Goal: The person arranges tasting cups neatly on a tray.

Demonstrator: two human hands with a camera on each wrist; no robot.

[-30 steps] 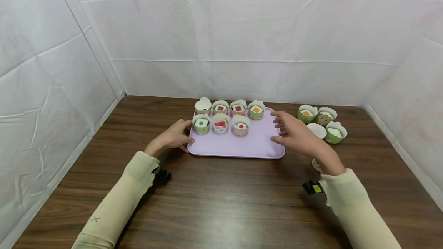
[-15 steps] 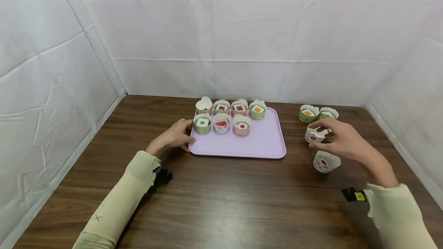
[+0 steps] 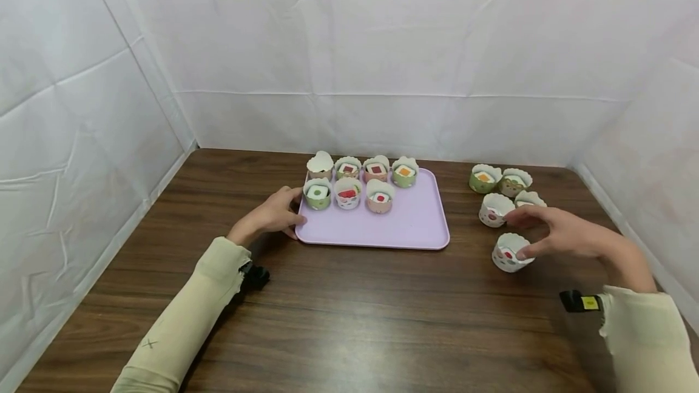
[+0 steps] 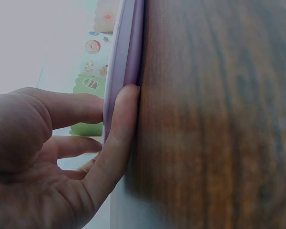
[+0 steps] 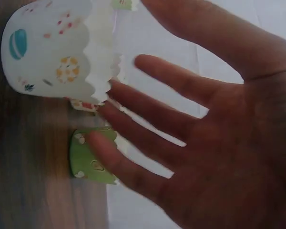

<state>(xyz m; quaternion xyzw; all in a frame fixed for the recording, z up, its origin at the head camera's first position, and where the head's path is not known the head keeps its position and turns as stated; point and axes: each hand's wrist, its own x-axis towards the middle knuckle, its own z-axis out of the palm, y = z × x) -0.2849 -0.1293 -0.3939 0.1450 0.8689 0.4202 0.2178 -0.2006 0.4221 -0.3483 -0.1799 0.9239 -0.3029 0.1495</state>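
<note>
My left hand (image 3: pixel 272 214) holds the left edge of a lilac tray (image 3: pixel 406 223). In the left wrist view its fingers (image 4: pixel 121 114) lie against the tray's rim. Several paper baking cups stand in two rows on the tray, among them a white patterned cup (image 3: pixel 347 197) and a pink one (image 3: pixel 380 200). At the right, my right hand (image 3: pixel 568 235) reaches over a white patterned baking cup (image 3: pixel 505 261) with a red-marked piece inside. Its fingers are spread; in the right wrist view, the thumb and fingers are apart round the rim of a cup (image 5: pixel 47 57), not closed on it.
Behind that cup stand another white cup (image 3: pixel 491 216), a green cup (image 3: pixel 482 184), a brown-patterned cup (image 3: pixel 513 187) and a partly hidden one (image 3: pixel 532 198). White cloth walls (image 3: pixel 382 47) border the brown wooden table (image 3: pixel 349 320) at the back and sides.
My right hand has moved from beside the tray's right edge to the right and down over the nearest loose cup. My left hand has stayed at the tray's left edge.
</note>
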